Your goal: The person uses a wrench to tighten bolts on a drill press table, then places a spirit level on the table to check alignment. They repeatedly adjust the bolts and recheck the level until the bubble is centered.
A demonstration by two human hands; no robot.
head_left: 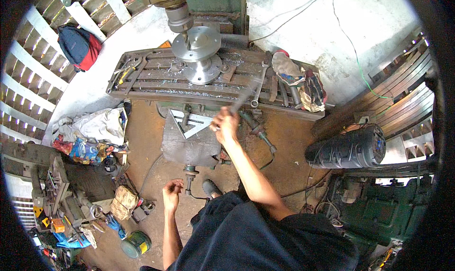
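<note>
My right hand is closed around the lower end of a long, thin grey tool, smeared by motion, so its kind is unclear. It points up toward the front edge of the slotted machine table. Low at the left, my left hand has loosely bent fingers and nothing visible in them, beside a crank handle. On the table stands a shiny flanged metal workpiece, its upper disc under a drill bit in the machine's spindle.
A wrench and stained work gloves lie on the table's right part, pliers at its left. Metal chips litter the slots. A triangular metal frame hangs below the front edge. A black cylinder stands right, a green bucket lower left.
</note>
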